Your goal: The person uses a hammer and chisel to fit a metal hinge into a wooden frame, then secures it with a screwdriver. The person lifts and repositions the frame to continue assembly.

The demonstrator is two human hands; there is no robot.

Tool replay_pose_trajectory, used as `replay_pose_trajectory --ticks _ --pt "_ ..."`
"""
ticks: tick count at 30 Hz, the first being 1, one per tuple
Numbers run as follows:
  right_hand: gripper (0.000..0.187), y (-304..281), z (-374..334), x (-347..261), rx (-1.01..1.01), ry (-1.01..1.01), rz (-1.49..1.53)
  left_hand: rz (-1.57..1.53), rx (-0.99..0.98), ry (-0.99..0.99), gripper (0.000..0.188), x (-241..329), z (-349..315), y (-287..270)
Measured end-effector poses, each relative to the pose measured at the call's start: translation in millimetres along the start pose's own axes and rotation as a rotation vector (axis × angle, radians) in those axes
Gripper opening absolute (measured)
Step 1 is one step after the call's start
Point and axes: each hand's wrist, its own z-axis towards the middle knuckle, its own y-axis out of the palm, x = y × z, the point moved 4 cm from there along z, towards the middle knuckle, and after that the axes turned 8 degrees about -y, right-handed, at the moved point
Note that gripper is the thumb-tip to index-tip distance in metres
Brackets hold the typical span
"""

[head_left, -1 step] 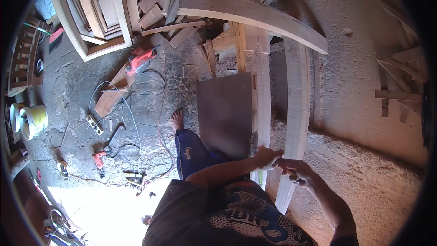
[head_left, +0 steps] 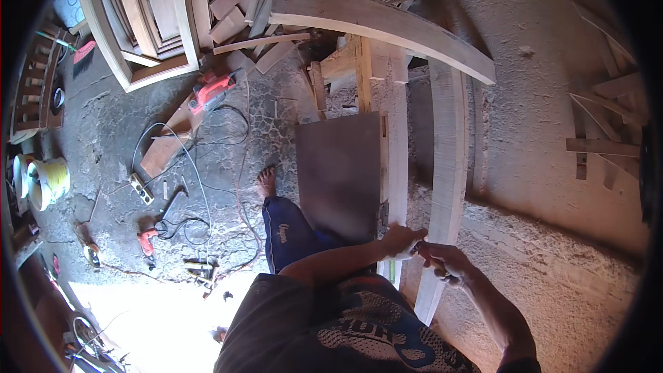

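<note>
Apparently a small indistinct object (head_left: 420, 246) between left fingers (head_left: 414, 234) and right fingers (head_left: 434, 254), both curled around it

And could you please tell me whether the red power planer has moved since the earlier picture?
No; the red power planer sits unchanged at the far end of the brown board.
</note>
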Motion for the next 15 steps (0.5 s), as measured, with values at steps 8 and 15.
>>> replay_pose_trajectory --ticks 8,15 --pt "0.039 44 -30 -28 0.193 -0.931 -1.766 -0.172 0.133 0.086 0.026 -5 0 1" --pt "0.040 1 4 14 -0.046 0.146 0.173 -0.034 0.426 0.077 0.051 1 -46 -71"
